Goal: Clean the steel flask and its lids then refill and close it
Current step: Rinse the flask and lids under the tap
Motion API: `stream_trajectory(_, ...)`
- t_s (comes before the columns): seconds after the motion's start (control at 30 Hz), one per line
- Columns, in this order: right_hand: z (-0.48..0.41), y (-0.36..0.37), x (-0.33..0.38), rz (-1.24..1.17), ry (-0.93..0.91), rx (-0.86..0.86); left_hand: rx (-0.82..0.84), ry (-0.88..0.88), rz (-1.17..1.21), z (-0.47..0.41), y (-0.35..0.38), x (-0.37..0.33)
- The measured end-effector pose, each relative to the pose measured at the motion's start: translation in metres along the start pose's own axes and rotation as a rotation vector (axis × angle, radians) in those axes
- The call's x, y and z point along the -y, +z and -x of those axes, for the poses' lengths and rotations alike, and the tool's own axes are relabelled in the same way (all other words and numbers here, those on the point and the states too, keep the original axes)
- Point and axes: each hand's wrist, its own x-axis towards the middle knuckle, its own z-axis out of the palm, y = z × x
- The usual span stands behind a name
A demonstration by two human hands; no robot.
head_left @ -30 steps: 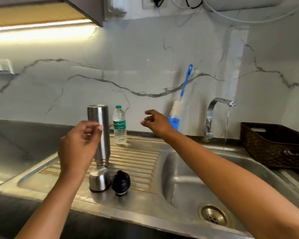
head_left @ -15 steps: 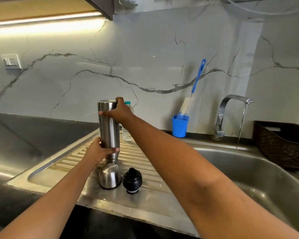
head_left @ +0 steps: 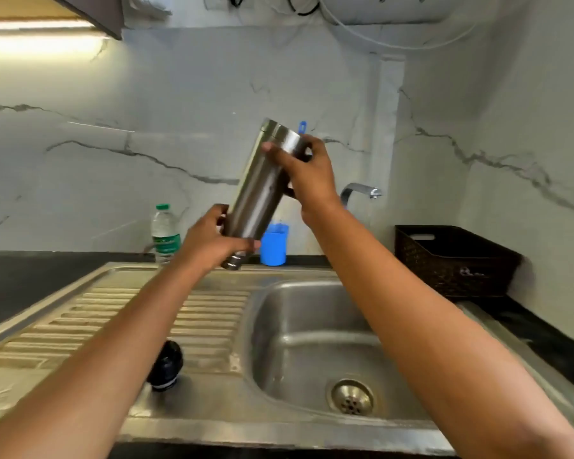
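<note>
Steel flask (head_left: 259, 190) — a tall brushed-metal cylinder narrowing to a short threaded neck — is held in the air and tilted, with its neck low on the left and its flat base high on the right. The left hand (head_left: 209, 240) has its grip curled round the lower end just above the neck. The right hand (head_left: 307, 173) has its grip closed over the base end, thumb across the front and fingers round the far side. Both hands hold the flask firmly and nothing else.

The wall is smooth and polished with no ribbing, so if it is wet it could slide through the lower grip. It would then drop neck-first onto the ribbed stainless drainboard (head_left: 90, 313) below that grip. With the mouth pointing down, any water inside would probably spill there rather than into the pressed-steel sink basin (head_left: 312, 339), which sits below the upper grip. A wide swing could also clip the curved chrome tap (head_left: 362, 190) just beyond the right hand.

Well below the left grip, beside the forearm, the black domed plastic lid (head_left: 166, 364) lies on the drainboard. It is rounded and would roll if knocked. Behind the left grip a clear plastic water bottle (head_left: 164, 231) with a green cap stands at the back of the sink — light and easy to topple. A blue plastic cup (head_left: 274, 245) stands between the two grips, and a dark woven basket (head_left: 454, 260) sits on the black worktop (head_left: 30, 279) far to the right. The steel outer cap cannot be seen.
</note>
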Motion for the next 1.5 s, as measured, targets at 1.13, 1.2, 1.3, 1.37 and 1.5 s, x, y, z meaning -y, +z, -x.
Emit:
stream_trajectory(1.13, 0.000, -0.199, -0.194, 0.133, 0.410, -0.300, 0.539, -0.225, 0.034, 0.014, 0.241, 0.090)
stream_trajectory(1.2, 0.001, -0.198, -0.192, 0.137, 0.379, -0.286, 0.538, -0.240, 0.083, 0.015, 0.240, 0.091)
stream_trajectory(1.3, 0.002, -0.195, -0.189, 0.141, 0.359, -0.276, 0.549, -0.281, 0.114, 0.016, 0.239, 0.095)
stream_trajectory(1.37, 0.002, -0.194, -0.187, 0.138, 0.355, -0.273, 0.557, -0.327, 0.125, 0.015, 0.237, 0.099)
stream_trajectory(1.5, 0.001, -0.193, -0.185, 0.135, 0.352, -0.279, 0.571, -0.521, 0.296, 0.013, 0.235, 0.106)
